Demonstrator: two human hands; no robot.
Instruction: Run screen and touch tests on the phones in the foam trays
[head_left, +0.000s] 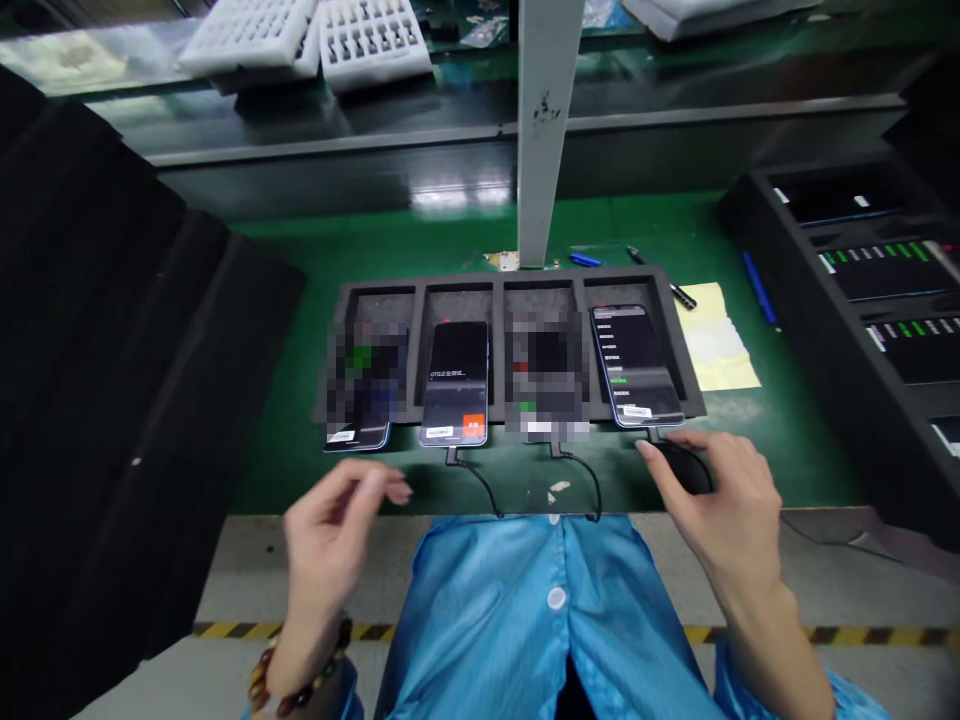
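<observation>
A black foam tray with compartments holds several smartphones, their lower ends jutting over its front edge. My right hand is at the bottom of the rightmost phone, thumb and forefinger around the cable plug there. A dark rounded object shows under that palm; I cannot tell what it is. My left hand hovers below the leftmost phone, apart from it, fingers curled in and nothing seen in them. Black cables run from the phone with Chinese text and a blurred-out phone.
Dark foam trays are stacked at the left; another foam tray with phones stands right. A grey post rises behind the middle tray. Yellow paper and a blue pen lie right. White trays sit on the back shelf.
</observation>
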